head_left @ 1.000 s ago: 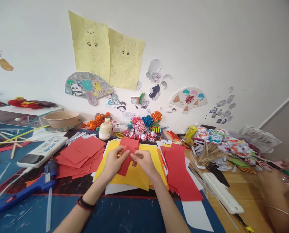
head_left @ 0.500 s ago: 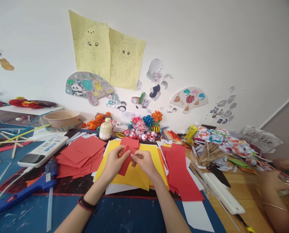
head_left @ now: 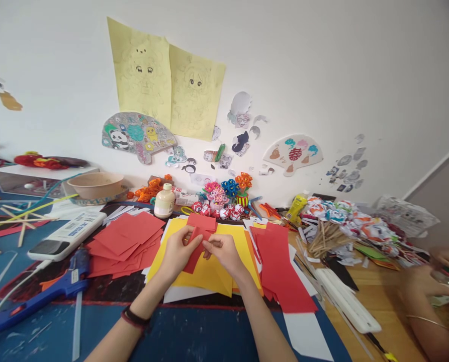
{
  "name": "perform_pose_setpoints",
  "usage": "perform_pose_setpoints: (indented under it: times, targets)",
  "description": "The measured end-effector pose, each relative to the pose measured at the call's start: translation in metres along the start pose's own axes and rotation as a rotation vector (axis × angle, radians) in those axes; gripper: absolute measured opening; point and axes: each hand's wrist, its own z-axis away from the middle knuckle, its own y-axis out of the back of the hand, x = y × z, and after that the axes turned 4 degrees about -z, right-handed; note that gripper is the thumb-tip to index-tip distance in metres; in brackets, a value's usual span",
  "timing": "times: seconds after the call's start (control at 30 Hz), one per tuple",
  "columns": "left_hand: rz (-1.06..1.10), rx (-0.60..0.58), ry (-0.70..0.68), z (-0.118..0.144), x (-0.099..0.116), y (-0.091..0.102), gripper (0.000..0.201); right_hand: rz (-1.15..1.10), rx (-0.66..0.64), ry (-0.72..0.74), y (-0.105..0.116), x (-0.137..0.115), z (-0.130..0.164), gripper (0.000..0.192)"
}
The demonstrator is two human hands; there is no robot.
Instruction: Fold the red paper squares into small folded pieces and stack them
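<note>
Nearest the camera, both forearms reach forward over a blue work surface (head_left: 186,337); a dark band sits on the left wrist. The left hand (head_left: 179,253) and right hand (head_left: 224,253) meet over a stack of yellow paper sheets (head_left: 209,274), and both pinch a folded red paper piece (head_left: 196,246) between thumb and fingertips. The left fingers close on its upper left edge, the right fingers on the fold just beside them. The piece is held slightly above the yellow stack, a narrow flap hanging down between the two hands.

It looks thin, light and limp enough to crease sharply yet tear or crumple under a hard squeeze; a light pinch near the fold line, close to the edges, seems the best hold. Its matte surface should not slip.

Left of the fingers lies a fanned pile of red paper squares (head_left: 124,244), flat and sharp-cornered, and beyond that a blue glue gun (head_left: 39,296). Right of the fingers are long red paper strips (head_left: 280,266), then a bundle of thin wooden sticks (head_left: 324,236). Just past the fingertips stands a rounded, cream-coloured glue bottle (head_left: 164,201), with small paper flowers (head_left: 224,193) against the wall. At the far right another person's hands (head_left: 428,281) rest on the wooden table.
</note>
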Motion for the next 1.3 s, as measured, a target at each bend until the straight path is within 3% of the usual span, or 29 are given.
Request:
perform_pose_setpoints:
  times: [0.27, 0.53, 0.73, 0.87, 1.0, 1.17, 1.3]
  targets:
    - [0.103, -0.032, 0.073, -0.003, 0.003, 0.010, 0.032, 0.019, 0.012, -0.041, -0.001, -0.004, 0.001, 0.038]
    - [-0.055, 0.047, -0.061, -0.002, 0.007, 0.015, 0.033, -0.003, -0.004, -0.057, -0.002, -0.008, 0.003, 0.035]
    - [-0.168, -0.008, -0.082, -0.001, 0.009, 0.017, 0.035, 0.018, 0.013, -0.055, 0.000, -0.009, 0.004, 0.033]
    - [-0.260, 0.032, -0.107, 0.000, 0.009, 0.018, 0.035, 0.040, 0.009, -0.060, 0.000, -0.010, 0.004, 0.031]
    - [-0.282, -0.069, -0.089, -0.001, 0.006, 0.014, 0.031, 0.038, 0.048, -0.047, 0.003, -0.010, 0.004, 0.029]
    - [-0.356, -0.010, -0.099, 0.000, 0.003, 0.012, 0.032, 0.036, 0.065, -0.041, 0.004, -0.009, 0.004, 0.030]
    - [-0.362, -0.087, -0.088, -0.001, 0.002, 0.013, 0.037, 0.055, 0.092, -0.005, 0.003, -0.009, 0.005, 0.031]
